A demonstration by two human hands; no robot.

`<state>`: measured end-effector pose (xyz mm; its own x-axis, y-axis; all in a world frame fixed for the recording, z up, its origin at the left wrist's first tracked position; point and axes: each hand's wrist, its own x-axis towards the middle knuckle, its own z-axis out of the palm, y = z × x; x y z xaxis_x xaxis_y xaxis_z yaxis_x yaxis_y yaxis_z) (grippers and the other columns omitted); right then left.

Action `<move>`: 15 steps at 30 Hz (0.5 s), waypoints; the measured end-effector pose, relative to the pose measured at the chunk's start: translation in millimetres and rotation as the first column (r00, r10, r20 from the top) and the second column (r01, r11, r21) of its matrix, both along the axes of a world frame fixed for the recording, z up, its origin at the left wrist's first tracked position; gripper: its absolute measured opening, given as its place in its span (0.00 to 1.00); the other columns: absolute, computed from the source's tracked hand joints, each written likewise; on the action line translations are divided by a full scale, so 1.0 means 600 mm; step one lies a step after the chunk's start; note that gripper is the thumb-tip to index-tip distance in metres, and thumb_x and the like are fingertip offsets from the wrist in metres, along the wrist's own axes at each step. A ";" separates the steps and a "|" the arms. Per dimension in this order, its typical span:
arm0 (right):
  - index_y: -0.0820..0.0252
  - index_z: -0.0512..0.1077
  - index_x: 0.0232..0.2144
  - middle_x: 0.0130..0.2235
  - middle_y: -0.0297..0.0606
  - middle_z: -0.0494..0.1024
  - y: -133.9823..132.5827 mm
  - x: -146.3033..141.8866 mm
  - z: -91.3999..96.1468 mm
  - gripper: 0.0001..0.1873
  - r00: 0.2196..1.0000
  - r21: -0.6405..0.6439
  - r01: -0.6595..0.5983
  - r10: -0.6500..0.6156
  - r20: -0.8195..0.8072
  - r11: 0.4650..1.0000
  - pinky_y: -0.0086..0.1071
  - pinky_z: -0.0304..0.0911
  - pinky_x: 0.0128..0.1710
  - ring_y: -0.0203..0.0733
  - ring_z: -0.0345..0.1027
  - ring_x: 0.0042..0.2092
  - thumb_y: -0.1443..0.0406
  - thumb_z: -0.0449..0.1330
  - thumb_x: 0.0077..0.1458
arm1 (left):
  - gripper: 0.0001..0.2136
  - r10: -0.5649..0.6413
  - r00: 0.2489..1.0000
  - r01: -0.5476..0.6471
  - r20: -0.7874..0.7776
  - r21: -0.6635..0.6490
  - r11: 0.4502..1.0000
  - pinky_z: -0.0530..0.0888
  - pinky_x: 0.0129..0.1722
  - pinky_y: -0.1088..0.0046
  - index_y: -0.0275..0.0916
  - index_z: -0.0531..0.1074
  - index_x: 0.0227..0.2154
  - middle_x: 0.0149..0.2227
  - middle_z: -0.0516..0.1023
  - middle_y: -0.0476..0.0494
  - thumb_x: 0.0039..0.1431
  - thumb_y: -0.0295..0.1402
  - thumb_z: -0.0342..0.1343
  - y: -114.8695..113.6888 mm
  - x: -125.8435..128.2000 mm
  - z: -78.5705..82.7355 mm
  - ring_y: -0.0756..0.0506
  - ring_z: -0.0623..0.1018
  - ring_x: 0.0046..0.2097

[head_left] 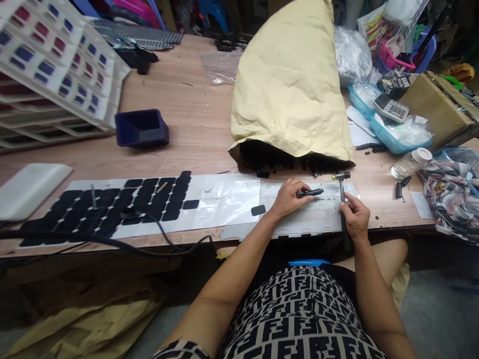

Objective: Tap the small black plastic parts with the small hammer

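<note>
The sack lay behind the sheet; pads lay on its left part, the hammer at its right end.

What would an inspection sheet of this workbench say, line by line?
Surface: wooden table, long white sheet along its near edge.
Job's things: slim black part, small hammer, rows of black pads on the sheet.
Clutter: open paper sack, dark blue tray, calculator, plastic bottle.
Hands: left hand grips the slim black part; right hand grips the small hammer by its handle.
Cables: black cable draped along the table's near edge.
Surroundings: stacked white trays far left; blue baskets at right.
</note>
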<state>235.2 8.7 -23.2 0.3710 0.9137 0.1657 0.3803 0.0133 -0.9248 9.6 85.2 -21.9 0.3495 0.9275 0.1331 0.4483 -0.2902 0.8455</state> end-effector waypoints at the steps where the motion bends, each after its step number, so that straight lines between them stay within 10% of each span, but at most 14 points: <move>1: 0.62 0.79 0.49 0.23 0.29 0.72 0.001 0.002 0.000 0.22 0.999 -0.001 0.009 -0.009 -0.052 1.000 0.33 0.64 0.32 0.36 0.65 0.27 0.60 0.65 0.52 | 0.10 -0.070 0.995 0.073 0.070 -0.037 0.997 0.70 0.43 0.68 0.39 0.79 0.37 0.39 0.79 0.44 0.56 0.39 0.64 -0.017 -0.002 0.011 0.44 0.75 0.42; 3: 0.62 0.80 0.47 0.22 0.28 0.73 0.003 0.005 0.002 0.22 0.992 0.000 0.016 -0.016 -0.129 1.000 0.34 0.64 0.32 0.36 0.65 0.26 0.61 0.65 0.50 | 0.13 -0.283 0.936 0.315 0.207 -0.140 0.939 0.70 0.38 0.72 0.39 0.78 0.40 0.38 0.79 0.45 0.60 0.42 0.61 -0.058 -0.001 0.029 0.47 0.75 0.38; 7: 0.62 0.80 0.46 0.22 0.29 0.74 0.004 0.009 0.004 0.21 0.983 0.004 0.006 -0.005 -0.183 1.000 0.33 0.63 0.31 0.36 0.65 0.26 0.61 0.66 0.48 | 0.12 -0.671 0.694 0.720 0.263 -0.258 0.644 0.69 0.35 0.75 0.39 0.78 0.41 0.35 0.80 0.48 0.61 0.41 0.61 -0.140 0.021 0.023 0.49 0.76 0.35; 15: 0.60 0.81 0.46 0.23 0.28 0.72 -0.001 0.008 -0.004 0.19 0.990 0.005 -0.042 0.042 -0.138 0.999 0.32 0.62 0.31 0.35 0.65 0.27 0.62 0.66 0.50 | 0.18 -0.566 0.811 0.360 -0.150 -0.633 0.685 0.72 0.50 0.67 0.44 0.74 0.53 0.52 0.79 0.44 0.62 0.41 0.57 -0.178 0.078 -0.139 0.40 0.77 0.52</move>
